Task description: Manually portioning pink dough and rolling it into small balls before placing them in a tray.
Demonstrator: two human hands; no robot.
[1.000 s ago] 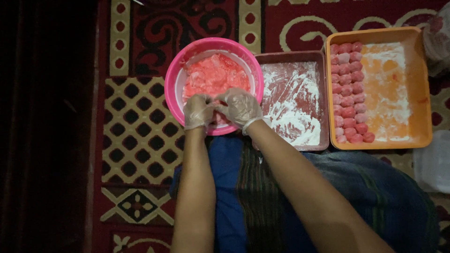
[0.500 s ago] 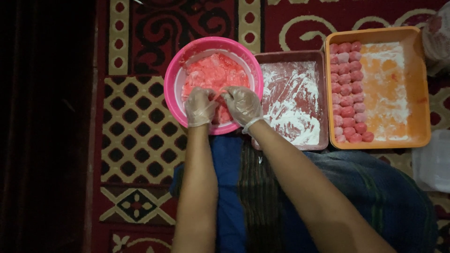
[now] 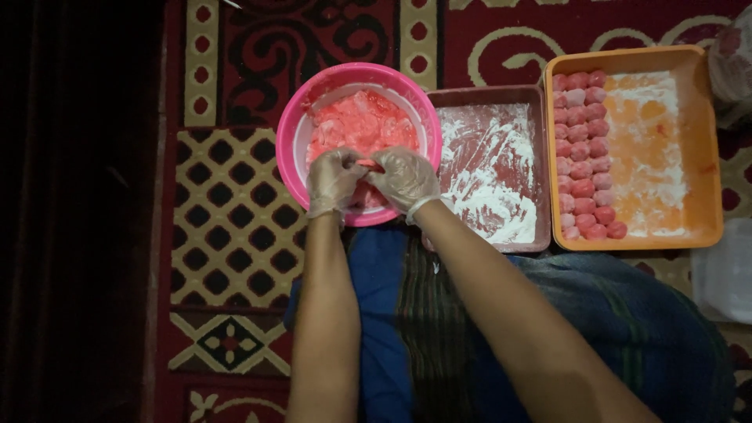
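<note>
Head view. Pink bowl sits on a patterned red carpet, holding pink dough. The bowl's right rim touches a brown tray dusted with white flour; that tray abuts an orange tray, which holds rows of pink dough balls along its left side. No gap between the three vessels. Open carpet lies left of the bowl and beyond it; the near side is closed off by the person's lap in blue striped cloth.

Left hand and right hand, both in thin clear gloves, meet over the near part of the bowl. Each grip is pinched together on a small piece of dough held between the fingertips, just above the dough mass.

Against the frame half a second earlier: the hands remain over the near rim, fingertips slightly closer together; bowl and trays unmoved.
</note>
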